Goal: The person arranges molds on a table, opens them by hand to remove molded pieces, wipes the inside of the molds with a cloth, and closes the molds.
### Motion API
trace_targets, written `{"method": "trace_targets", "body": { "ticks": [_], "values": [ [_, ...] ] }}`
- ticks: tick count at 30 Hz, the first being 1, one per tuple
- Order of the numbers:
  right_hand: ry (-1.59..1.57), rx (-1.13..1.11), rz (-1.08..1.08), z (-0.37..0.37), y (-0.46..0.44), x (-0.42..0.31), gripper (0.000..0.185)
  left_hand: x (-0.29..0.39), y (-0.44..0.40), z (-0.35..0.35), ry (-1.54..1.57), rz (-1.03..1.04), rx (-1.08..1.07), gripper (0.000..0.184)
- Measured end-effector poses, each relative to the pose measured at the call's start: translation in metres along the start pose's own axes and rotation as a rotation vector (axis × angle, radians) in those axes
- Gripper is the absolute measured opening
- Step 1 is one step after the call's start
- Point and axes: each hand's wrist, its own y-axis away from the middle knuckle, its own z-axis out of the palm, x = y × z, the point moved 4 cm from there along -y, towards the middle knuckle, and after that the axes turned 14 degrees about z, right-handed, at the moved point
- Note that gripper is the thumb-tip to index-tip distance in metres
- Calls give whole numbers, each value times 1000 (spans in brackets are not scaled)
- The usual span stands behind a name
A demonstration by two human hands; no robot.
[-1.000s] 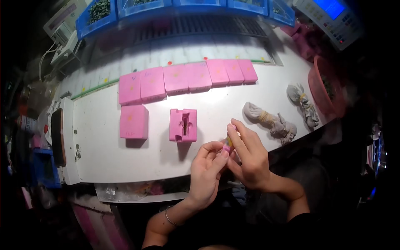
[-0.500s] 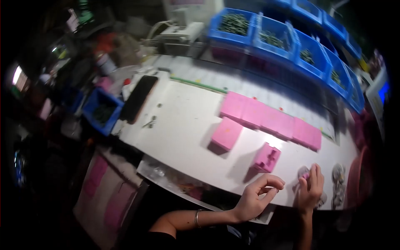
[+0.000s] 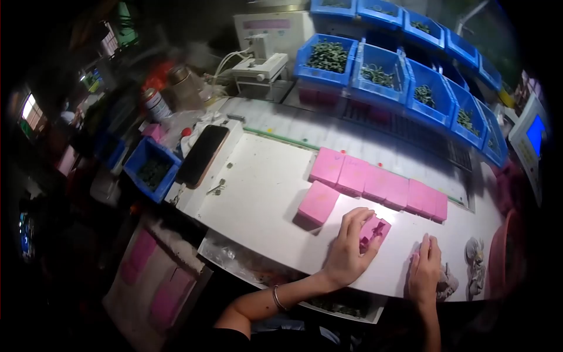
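Observation:
My left hand [image 3: 346, 255] is wrapped round an upright pink block [image 3: 374, 231] with a carved-out hollow on its facing side. Fingers lie behind the block and the thumb in front. To the right, my right hand [image 3: 425, 273] is closed low over the white table, its fingers close together. A bit of pink shows at its left edge; what it holds is mostly hidden. Beside that hand lies a grey lumpy piece [image 3: 447, 283]. Another pink block [image 3: 318, 202] rests left of the held one, in front of a row of pink blocks [image 3: 375, 185].
Blue bins [image 3: 381, 73] with small green pieces stand along the back. A phone [image 3: 203, 156] lies at the left, near another blue bin [image 3: 153, 170]. Grey lumps [image 3: 475, 267] and a reddish basin [image 3: 505, 252] are at the right. An open drawer [image 3: 240, 258] juts out below the table [image 3: 258, 205].
My left hand has moved up and closed round the hollowed pink block. My right hand has shifted slightly left and down. The camera view has moved a little.

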Motion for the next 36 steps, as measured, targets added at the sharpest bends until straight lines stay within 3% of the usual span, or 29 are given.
{"method": "trace_targets", "body": {
  "ticks": [5,7,13,20,25,27,31,33,35,36],
  "values": [
    [-284,-148,170,-14,-9,-1,65,-8,-4,3,141,-98,-63,45],
    [-245,129,-26,-19,-6,6,59,-9,-5,1,164,-109,-55,44],
    [-114,97,-17,-4,-9,-1,43,-14,-5,5,358,-342,-145,40],
    [-259,164,-83,-26,-3,-14,45,-21,0,7,352,-274,-119,35],
    [-171,110,-93,-14,-5,-14,46,-20,2,13,393,-312,-124,33],
    [-210,136,-206,-18,-1,-32,47,-24,3,15,404,-250,-43,32],
    [-226,3,-195,-6,-8,-43,47,-23,5,17,419,-217,-86,38],
    [-282,52,-172,-11,-18,-47,45,-23,5,20,428,-207,-89,40],
    [-670,-73,-168,-25,-29,-65,41,-21,7,24,459,-176,-95,43],
    [-748,-323,-52,-28,-35,-78,31,-23,8,26,462,-181,-102,43]
  ]
}}
